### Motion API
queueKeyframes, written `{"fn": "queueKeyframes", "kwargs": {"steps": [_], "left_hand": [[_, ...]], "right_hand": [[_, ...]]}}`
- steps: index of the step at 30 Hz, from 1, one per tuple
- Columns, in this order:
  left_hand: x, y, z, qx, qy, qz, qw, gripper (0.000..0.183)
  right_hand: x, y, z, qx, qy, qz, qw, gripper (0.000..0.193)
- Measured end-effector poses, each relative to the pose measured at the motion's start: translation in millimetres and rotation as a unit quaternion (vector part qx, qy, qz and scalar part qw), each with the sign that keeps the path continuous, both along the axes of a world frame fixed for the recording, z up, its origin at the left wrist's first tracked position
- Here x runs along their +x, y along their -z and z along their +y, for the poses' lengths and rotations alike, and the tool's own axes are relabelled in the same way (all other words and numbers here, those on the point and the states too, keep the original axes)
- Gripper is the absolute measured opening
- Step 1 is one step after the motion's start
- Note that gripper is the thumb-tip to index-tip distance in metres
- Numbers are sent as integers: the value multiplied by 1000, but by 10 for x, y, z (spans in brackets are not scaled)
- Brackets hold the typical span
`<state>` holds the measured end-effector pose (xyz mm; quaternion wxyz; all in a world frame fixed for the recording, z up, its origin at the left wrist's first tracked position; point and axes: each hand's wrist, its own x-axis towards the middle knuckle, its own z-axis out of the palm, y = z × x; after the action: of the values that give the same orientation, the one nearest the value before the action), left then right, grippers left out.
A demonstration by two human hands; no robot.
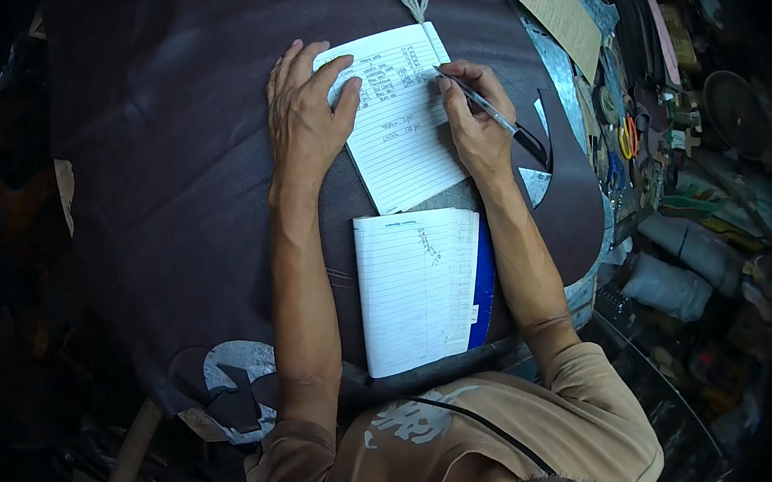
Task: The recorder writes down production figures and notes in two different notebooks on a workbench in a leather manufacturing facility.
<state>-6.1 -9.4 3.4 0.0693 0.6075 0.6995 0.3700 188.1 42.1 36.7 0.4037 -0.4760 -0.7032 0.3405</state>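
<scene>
An open lined notebook [407,163] lies on dark brown leather, with handwriting across the upper part of its far page. My left hand [305,108] rests at that page's left edge, fingers apart, some on the paper and some on the leather. In my right hand [482,122] is a pen [501,116] with a clear barrel and dark end, its tip at the page's upper right beside the written lines. The near page [413,302] carries a little writing and has a blue cover showing along its right side. A tasselled cord [416,8] sticks out past the far edge.
The brown leather sheet [184,166] spreads over the table, with cut gaps at its right and lower left. A tan card [560,18] lies at the upper right. Orange-handled scissors [628,137] and other tools crowd the right side, near plastic-wrapped bundles [667,286].
</scene>
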Motion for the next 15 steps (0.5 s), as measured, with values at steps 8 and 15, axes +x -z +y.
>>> {"fn": "queueKeyframes", "kwargs": {"steps": [8,15], "left_hand": [[-5,4,-6,2,0,0,1000,29],[-9,7,-1,4,-1,4,1000,28]], "right_hand": [[71,100,33,59,-14,-27,998,21],[3,49,-36,-48,-9,72,996,20]]}}
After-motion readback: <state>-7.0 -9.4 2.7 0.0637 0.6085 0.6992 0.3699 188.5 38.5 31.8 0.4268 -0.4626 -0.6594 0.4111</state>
